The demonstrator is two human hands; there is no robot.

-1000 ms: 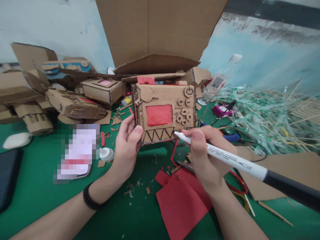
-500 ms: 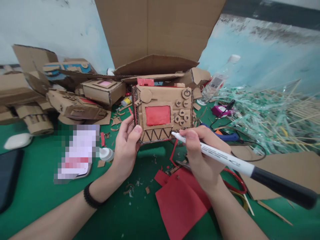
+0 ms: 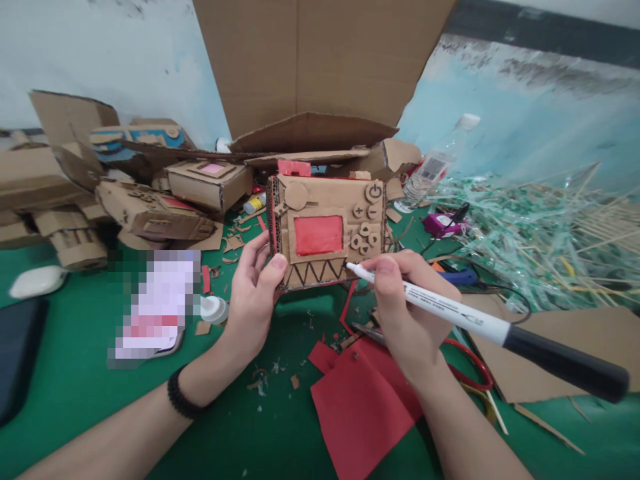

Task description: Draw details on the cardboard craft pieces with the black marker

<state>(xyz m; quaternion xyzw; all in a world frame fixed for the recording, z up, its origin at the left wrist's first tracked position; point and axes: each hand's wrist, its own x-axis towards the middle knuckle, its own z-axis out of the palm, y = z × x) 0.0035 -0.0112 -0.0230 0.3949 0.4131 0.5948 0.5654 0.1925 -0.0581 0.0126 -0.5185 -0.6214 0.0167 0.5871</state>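
My left hand (image 3: 257, 287) grips the lower left edge of a cardboard model of a handheld device (image 3: 320, 193), thumb on its front. A red panel (image 3: 319, 235) is framed on that front, with round cardboard buttons to its right. A black zigzag line runs along the bottom strip. In my right hand (image 3: 413, 300) is a white marker (image 3: 460, 311) with a black rear end. The marker's tip touches or nearly touches the strip at the zigzag's right end. My right hand covers the lower right corner of the model.
Red sheets (image 3: 365, 400) and scissors (image 3: 473, 360) lie below my right hand. A phone (image 3: 160, 293), a small white bottle (image 3: 215, 309) and a white case (image 3: 37, 282) are at left. Cardboard models (image 3: 155, 210) stand behind. A plastic bottle (image 3: 435, 167) and tangled plastic strips (image 3: 540, 227) are at right.
The cardboard model has shifted slightly to the right in view. The marker's rear end has risen a little while its tip stays near the bottom strip.
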